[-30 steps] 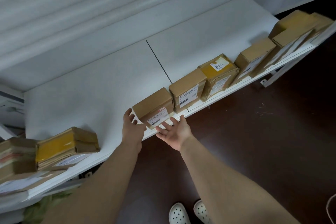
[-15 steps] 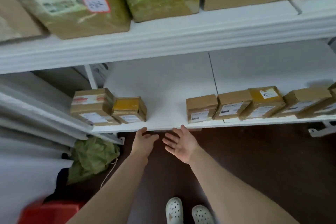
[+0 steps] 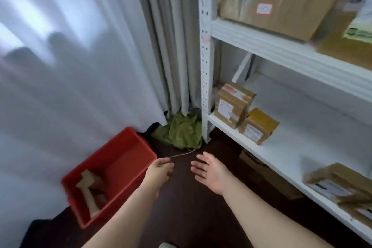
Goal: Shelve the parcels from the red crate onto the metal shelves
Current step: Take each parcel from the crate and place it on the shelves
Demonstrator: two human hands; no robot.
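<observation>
The red crate sits on the floor, a few parcels in its near end. Just right of the crate the left hand hangs loosely curled, empty; beyond it the right hand is spread, empty. Further right stand the metal shelves

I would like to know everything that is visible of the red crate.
The red crate is a rectangular, open-topped box, plastic by its look, with smooth walls and a thickened rim. It stands upright on the dark floor in front of the white curtain. A few pale cardboard parcels lie at its near end; the rest of its bottom is bare. The left hand hangs by its right rim, holding nothing; whether it touches the rim I cannot tell.
</observation>
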